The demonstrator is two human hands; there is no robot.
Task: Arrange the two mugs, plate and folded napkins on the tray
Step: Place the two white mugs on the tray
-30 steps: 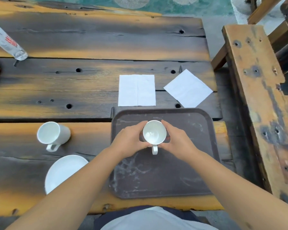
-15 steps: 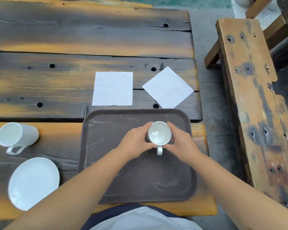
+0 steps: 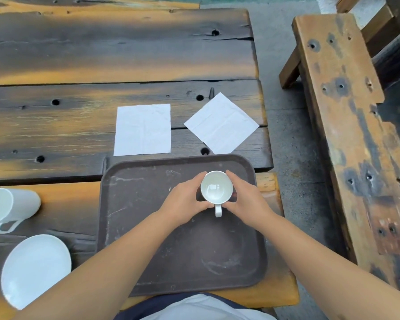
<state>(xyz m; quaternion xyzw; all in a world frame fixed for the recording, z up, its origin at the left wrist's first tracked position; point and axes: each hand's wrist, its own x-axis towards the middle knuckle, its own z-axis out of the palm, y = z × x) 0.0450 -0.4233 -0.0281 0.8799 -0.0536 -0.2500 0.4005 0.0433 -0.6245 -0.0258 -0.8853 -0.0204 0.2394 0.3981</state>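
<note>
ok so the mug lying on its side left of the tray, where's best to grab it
Probably by the handle. The second mug lies tipped over on the table, mouth facing left and handle loop pointing toward the person, clear of the plate. Come in with a hand from the near side, hook the loop, and tilt it upright while lifting.

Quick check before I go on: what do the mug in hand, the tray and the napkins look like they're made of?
Mug: glossy white ceramic, probably; light glints off its inside. Tray: dark brown, matte, likely plastic; pale scuffs and a moulded raised rim. Napkins: thin white paper, matte, with fold creases.
</note>
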